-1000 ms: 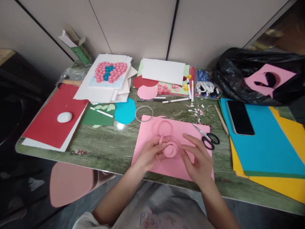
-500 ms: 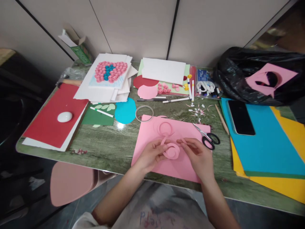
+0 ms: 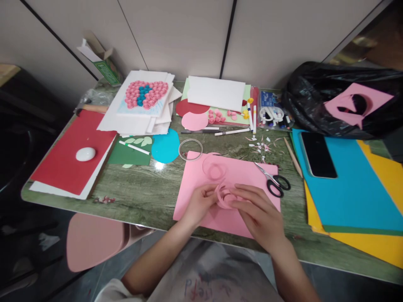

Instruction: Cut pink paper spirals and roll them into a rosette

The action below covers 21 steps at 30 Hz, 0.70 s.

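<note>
A spiral strip of pink paper (image 3: 224,195) is held between my two hands, its coils looping over one another. My left hand (image 3: 203,201) pinches its left side with thumb and fingers. On the other side, the fingers of my right hand (image 3: 258,209) are pressed against the coils, with the thumb partly hidden below. Under both hands lies a pink sheet (image 3: 189,191), and a loose curl of the pink strip (image 3: 215,170) trails over its upper part. Black-handled scissors (image 3: 277,183) rest on the sheet's right edge, with the blades pointing up and left.
A metal ring (image 3: 190,149) and a blue paper disc (image 3: 165,146) lie beyond the sheet. White sheets (image 3: 110,119) carry a heart of pink and blue paper roses (image 3: 146,95). Rightward are a phone (image 3: 318,155), a wooden stick (image 3: 292,157) and a black bag (image 3: 302,96).
My right hand has moved left onto the pink spiral, its fingers now over the coils. It was holding the strip's end apart before. The loose loop above has shifted slightly.
</note>
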{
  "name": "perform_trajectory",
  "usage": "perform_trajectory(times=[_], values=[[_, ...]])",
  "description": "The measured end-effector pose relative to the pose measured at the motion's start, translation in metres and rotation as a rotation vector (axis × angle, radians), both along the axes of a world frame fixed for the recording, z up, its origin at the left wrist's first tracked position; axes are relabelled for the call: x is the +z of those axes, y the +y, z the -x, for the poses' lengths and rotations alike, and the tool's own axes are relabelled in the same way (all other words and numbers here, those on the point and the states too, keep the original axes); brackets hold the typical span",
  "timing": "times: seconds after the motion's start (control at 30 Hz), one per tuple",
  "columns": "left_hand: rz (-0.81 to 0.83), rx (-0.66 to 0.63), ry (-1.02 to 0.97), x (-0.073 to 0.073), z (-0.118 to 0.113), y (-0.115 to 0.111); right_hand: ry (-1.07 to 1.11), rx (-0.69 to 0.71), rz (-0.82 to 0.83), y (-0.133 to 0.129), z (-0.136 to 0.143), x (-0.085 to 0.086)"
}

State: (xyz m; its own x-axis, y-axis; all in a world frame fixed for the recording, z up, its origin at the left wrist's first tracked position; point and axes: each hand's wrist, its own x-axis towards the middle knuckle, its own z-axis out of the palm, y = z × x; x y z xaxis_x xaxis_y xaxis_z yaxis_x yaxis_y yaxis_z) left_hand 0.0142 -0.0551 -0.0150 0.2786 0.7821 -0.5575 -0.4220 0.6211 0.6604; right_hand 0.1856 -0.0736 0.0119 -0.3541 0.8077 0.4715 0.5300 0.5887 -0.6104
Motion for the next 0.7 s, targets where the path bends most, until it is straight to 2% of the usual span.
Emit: perform_trajectory(times=[0.17, 0.37, 0.5, 0.63, 0.7], values=[[-0.039, 0.002, 0.011, -0.002, 0.001, 0.000, -0.101, 0.058, -0.037, -0.003, 0.003, 0.005], [0.124, 0.083, -0.061, 0.000, -0.003, -0.002, -0.173, 0.062, -0.065, -0.006, 0.004, 0.006], [0.144, 0.127, -0.118, 0.004, -0.008, -0.003, -0.261, 0.047, -0.060, -0.008, 0.008, 0.003], [0.241, 0.222, -0.260, 0.008, -0.008, -0.002, -0.358, 0.056, -0.066, -0.009, 0.008, -0.004], [0.275, 0.230, -0.332, 0.011, -0.006, -0.002, -0.389, 0.070, -0.060, -0.009, 0.007, -0.010]])
